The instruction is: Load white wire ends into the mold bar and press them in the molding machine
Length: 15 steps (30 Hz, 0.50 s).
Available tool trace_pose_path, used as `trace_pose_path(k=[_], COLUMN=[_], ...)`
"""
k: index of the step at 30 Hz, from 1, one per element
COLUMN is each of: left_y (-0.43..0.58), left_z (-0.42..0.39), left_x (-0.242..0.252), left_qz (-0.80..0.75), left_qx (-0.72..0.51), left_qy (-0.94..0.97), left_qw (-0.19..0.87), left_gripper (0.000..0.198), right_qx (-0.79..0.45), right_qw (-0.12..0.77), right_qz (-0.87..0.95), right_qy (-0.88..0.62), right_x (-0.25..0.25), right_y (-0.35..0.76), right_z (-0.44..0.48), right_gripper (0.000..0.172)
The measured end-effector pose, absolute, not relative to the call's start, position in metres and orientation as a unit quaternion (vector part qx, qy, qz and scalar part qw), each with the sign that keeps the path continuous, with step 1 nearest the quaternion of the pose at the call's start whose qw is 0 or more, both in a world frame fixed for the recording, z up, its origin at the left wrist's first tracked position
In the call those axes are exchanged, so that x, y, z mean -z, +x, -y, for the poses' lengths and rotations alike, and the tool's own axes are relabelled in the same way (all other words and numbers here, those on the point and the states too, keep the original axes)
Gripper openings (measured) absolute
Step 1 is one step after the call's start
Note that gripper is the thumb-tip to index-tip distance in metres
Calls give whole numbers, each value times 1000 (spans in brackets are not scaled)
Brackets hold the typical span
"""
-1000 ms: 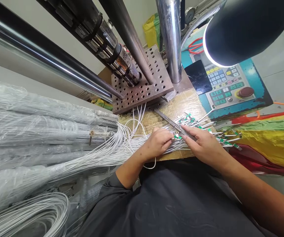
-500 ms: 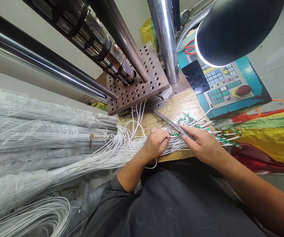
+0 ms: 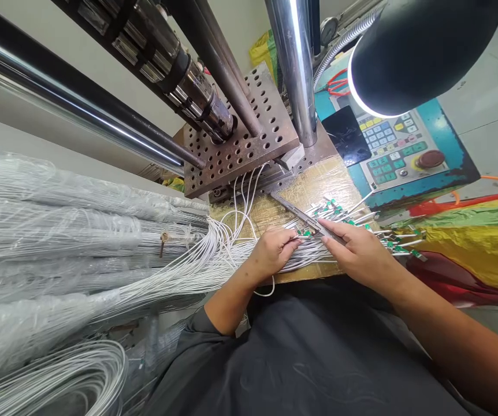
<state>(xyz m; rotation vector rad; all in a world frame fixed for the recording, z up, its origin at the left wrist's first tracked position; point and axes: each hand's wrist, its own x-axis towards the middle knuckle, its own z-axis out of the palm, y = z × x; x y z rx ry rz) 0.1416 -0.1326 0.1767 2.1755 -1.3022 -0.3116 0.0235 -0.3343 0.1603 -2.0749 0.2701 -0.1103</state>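
Worktop (image 3: 320, 180), left hand (image 3: 274, 252) curled, right hand (image 3: 360, 249) pinching

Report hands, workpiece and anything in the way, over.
Left hand pinching green-tipped cable end. Right hand gripping long metal bar. White cables bunched close around both.

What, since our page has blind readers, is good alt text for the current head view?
A person's right hand holds a long metal tool, apparently a caliper, near a green-tipped cable end held in the left hand, over many white cables. Beyond are a perforated plate and, to the right, a lamp and teal control panel.
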Motion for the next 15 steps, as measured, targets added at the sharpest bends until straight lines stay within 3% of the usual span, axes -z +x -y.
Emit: trace_pose_path(k=[5,15], left_y=[140,140], left_z=[133,136], left_x=[-177,-189], left_qz=[505,495], left_qx=[124,139], left_qy=[800,827], left_qw=[298,229], left_gripper=[20,27], right_qx=[46,52], right_qw=[499,503], right_qz=[-110,-106], right_qy=[-858,-856], right_x=[-160,-157], right_y=[24,25], right_z=[335,334], right_gripper=[45,45])
